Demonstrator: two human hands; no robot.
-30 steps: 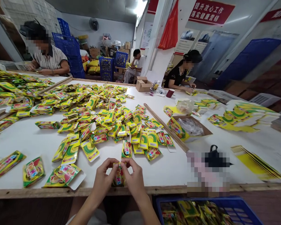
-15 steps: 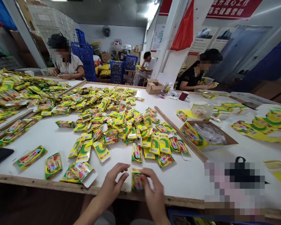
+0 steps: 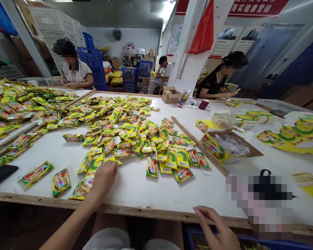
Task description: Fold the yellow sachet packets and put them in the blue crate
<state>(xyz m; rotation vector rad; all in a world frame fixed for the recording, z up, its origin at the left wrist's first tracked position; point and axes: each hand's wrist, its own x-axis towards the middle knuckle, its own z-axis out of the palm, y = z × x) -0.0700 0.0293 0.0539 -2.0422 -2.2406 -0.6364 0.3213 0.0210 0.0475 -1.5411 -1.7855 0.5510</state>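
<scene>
Over the near edge of the pile, my left hand [image 3: 105,178] is closed on a small yellow candy box [image 3: 113,159]; most of that box is hidden under the fingers. Down at the table's front edge, my right hand [image 3: 215,227] is empty, thumb and forefinger apart, above a blue crate [image 3: 190,239] holding more of these packs. Small yellow-green boxes with fruit pictures [image 3: 135,132] lie heaped mid-table. A few single ones, such as a box [image 3: 61,182] and a longer box [image 3: 38,174], rest left of my left hand.
A wooden strip [image 3: 198,144] divides the table, with an open carton of clear plastic [image 3: 232,146] beyond it. A dark flat object [image 3: 2,175] lies at left. Co-workers sit behind the table, one in a striped shirt [image 3: 78,73], another in black [image 3: 214,81].
The small box that my right hand held upright at the front edge is gone from view. My right hand moved right and down; my left moved left and forward onto another box.
</scene>
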